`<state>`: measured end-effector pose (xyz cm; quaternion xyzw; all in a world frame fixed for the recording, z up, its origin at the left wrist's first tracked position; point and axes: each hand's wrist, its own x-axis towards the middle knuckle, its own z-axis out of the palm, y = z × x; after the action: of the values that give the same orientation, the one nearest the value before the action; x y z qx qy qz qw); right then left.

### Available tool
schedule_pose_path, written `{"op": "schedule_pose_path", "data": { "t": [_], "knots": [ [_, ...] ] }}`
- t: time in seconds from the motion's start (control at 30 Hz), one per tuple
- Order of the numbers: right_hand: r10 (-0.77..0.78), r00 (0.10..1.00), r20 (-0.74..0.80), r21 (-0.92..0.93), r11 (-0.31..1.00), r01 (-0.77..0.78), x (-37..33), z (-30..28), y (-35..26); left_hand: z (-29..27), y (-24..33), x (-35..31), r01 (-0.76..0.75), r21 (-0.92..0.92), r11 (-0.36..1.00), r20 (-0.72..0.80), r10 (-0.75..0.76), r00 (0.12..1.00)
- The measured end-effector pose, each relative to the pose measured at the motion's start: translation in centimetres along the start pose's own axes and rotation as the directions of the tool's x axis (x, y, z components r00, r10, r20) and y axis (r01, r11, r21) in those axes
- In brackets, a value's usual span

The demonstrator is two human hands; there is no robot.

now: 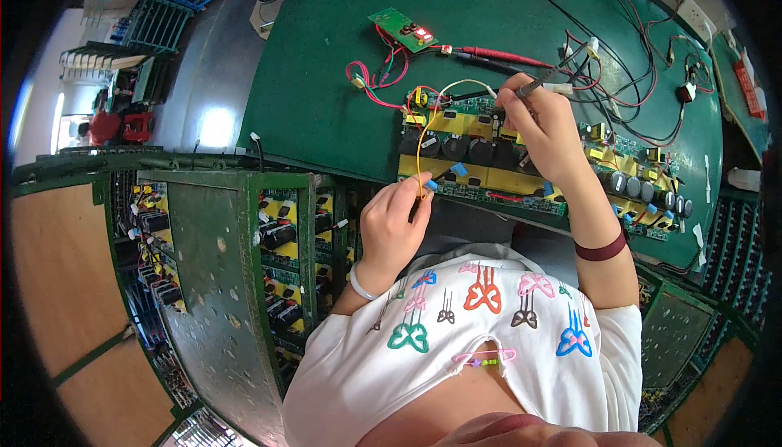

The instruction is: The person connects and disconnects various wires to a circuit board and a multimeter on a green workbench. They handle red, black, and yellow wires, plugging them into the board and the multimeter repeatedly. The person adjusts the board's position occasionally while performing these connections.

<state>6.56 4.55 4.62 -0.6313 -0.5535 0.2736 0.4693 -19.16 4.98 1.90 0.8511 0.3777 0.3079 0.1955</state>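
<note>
Just left of the board's near edge, my left hand (395, 223) pinches the end of a yellow wire (419, 149). Blue terminals (460, 168) sit close to its fingertips. My right hand (542, 125) is over the far side of the circuit board (444, 180), closed round a dark pen-like tool (531, 86). What its tip touches is hidden by the fingers. A white wire (464, 82) arcs up from the board and ends beside these fingers. The board carries yellow-wrapped parts and round black capacitors.
Farther off on the green table (318, 64) lies a small green board with a lit red display (422, 35). Red and black test leads (513, 57) run to its right. Another populated board (639, 186) lies right of my forearm. A green rack (204, 276) with boards stands at left.
</note>
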Motion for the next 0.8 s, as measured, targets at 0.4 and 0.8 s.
{"op": "schedule_pose_path", "data": {
  "t": [0.4,0.8],
  "knots": [
    [0.159,0.987,0.038,-0.09,0.984,-0.155,0.6,0.1,-0.2,0.0,0.0,0.1,-0.02,0.008,1.0,0.006,0.02,1.0],
    [0.078,0.997,-0.001,-0.081,0.994,-0.078,0.8,0.8,0.0,-0.3,0.0,-0.3,-0.021,0.019,1.0,-0.005,0.021,1.0]
  ]
}}
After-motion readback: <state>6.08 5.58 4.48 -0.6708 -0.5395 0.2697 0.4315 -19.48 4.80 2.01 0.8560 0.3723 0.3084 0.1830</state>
